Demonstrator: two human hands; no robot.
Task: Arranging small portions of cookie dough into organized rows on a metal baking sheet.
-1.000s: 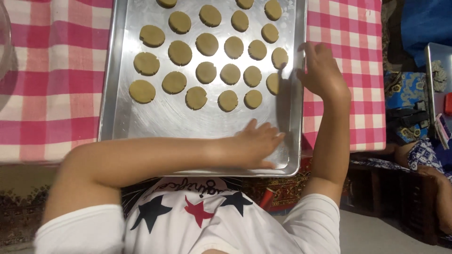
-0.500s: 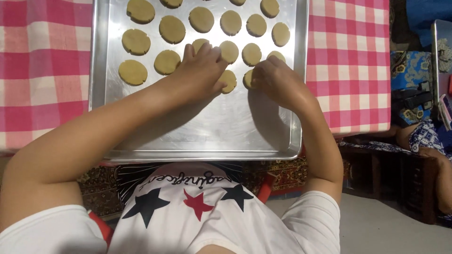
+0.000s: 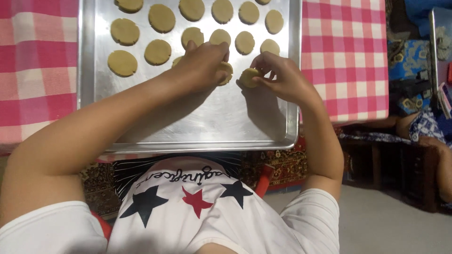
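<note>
A metal baking tray (image 3: 197,127) lies on a pink and white checked tablecloth (image 3: 346,56). Several round, flat, pale-brown dough discs (image 3: 161,18) sit in rows on its far half. My left hand (image 3: 202,61) reaches over the tray and its fingers pinch one dough disc (image 3: 226,71) in the nearest row. My right hand (image 3: 280,77) is beside it, with thumb and fingers closed on another dough disc (image 3: 248,76), lifted a little on edge. The near half of the tray is bare metal.
The table's front edge runs just below the tray. To the right, beyond the table, are patterned cloths (image 3: 409,56), another person's arm (image 3: 426,136) and a grey floor (image 3: 391,226). A patterned rug (image 3: 282,164) shows under the table.
Both hands moved from the tray's near and right edges to the nearest row of discs. Each now grips a disc. The view has shifted slightly towards the tray.
</note>
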